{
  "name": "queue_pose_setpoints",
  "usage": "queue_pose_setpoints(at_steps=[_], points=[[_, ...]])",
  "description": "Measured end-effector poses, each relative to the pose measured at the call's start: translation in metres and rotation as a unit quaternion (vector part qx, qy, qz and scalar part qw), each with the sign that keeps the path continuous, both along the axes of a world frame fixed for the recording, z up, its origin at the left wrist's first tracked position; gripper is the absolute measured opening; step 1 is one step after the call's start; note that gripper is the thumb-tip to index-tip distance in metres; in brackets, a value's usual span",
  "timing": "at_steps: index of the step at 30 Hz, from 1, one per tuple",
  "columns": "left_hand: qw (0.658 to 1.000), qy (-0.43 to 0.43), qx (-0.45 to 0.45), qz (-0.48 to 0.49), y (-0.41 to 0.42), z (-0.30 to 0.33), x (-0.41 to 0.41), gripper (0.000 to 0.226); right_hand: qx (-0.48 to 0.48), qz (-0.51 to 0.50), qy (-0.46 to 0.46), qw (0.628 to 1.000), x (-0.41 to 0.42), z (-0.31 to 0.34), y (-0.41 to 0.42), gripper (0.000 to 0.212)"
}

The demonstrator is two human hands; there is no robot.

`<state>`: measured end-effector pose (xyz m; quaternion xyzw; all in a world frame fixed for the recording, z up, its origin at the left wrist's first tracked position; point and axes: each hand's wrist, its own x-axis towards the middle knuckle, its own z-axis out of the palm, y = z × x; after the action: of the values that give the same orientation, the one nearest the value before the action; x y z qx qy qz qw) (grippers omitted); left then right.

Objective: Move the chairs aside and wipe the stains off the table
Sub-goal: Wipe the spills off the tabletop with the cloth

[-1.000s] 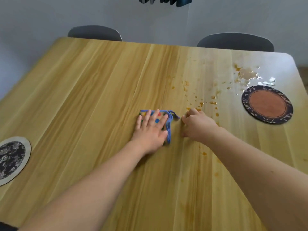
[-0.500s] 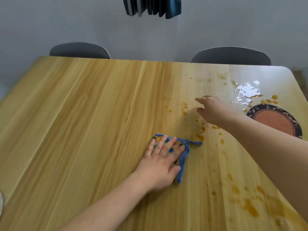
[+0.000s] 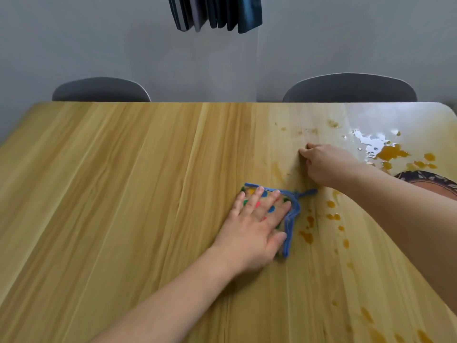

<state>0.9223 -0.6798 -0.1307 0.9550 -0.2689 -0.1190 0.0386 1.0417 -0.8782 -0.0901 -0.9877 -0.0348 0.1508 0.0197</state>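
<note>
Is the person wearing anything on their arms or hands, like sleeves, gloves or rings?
Nothing shows. Both forearms are bare as far as the picture reaches, with no sleeve edge in view. The left hand and the right hand have no gloves, and no ring, watch or bracelet can be seen on the fingers or wrists. The nails look short and plain, with no bright polish that I can make out.

Two chairs (image 3: 101,90) (image 3: 350,88), one table (image 3: 123,194), one cloth (image 3: 291,214), one plate (image 3: 435,185)
</note>
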Motion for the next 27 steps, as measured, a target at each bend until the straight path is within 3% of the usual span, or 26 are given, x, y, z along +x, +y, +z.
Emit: queue_pose_setpoints(at_steps=[2,8,10,12,14,16,19,23,27], points=[[1.000,-0.005,0.007,0.030,0.009,0.000,0.024,0.064,-0.018,0.010,0.009,1.000,-0.001,0.002,0.000,0.050],[0.953,0.004,-0.002,0.303,-0.007,-0.001,0.118,0.060,-0.029,0.032,0.039,0.998,0.003,0.006,-0.005,0.052],[0.958,-0.003,-0.006,0.287,-0.035,0.000,0.115,0.061,-0.036,0.039,0.050,0.997,0.004,0.010,-0.005,0.054],[0.980,-0.015,-0.010,0.196,-0.053,0.001,0.098,0.061,-0.048,0.053,0.055,0.996,0.006,0.014,-0.006,0.055],[0.996,-0.005,-0.012,0.089,-0.040,0.001,0.091,0.059,-0.054,0.058,0.065,0.995,0.007,0.016,-0.009,0.056],[0.999,0.006,-0.009,0.052,-0.009,0.002,0.100,0.058,-0.051,0.066,0.072,0.994,0.008,0.016,-0.011,0.058],[0.988,-0.003,0.019,0.152,0.023,0.002,0.137,0.058,-0.034,0.070,0.070,0.994,0.008,0.016,-0.015,0.061],[0.954,-0.005,0.026,0.298,-0.003,0.002,0.201,0.058,-0.013,0.071,0.068,0.995,0.006,0.015,-0.017,0.067],[0.955,0.005,0.001,0.298,-0.057,0.002,0.236,0.062,-0.020,0.079,0.067,0.994,0.007,0.013,-0.016,0.069]])
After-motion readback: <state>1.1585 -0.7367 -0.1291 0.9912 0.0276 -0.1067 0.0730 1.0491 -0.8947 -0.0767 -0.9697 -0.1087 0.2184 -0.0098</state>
